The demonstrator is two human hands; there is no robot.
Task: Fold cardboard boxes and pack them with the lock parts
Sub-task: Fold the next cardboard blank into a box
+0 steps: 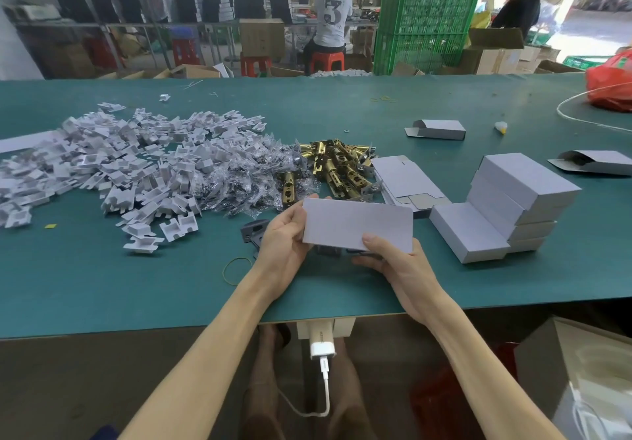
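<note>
A closed white cardboard box (357,225) is held just above the green table (136,285), near its front edge. My left hand (282,239) grips the box's left end, fingers wrapped behind it. My right hand (398,261) holds the lower right corner, thumb on top and fingers underneath. Behind the box lies a heap of brass latch parts (337,166), with bagged small parts (246,179) to their left. Flat box blanks (403,179) lie to the right of the latches. Dark metal plates (254,231) rest on the table, partly hidden under my hands.
A large heap of white plastic inserts (113,162) covers the table's left. Stacked finished boxes (513,203) stand at the right, and two open boxes (437,129) (595,162) lie farther back. A rubber band (236,270) lies near my left wrist. People sit at benches behind.
</note>
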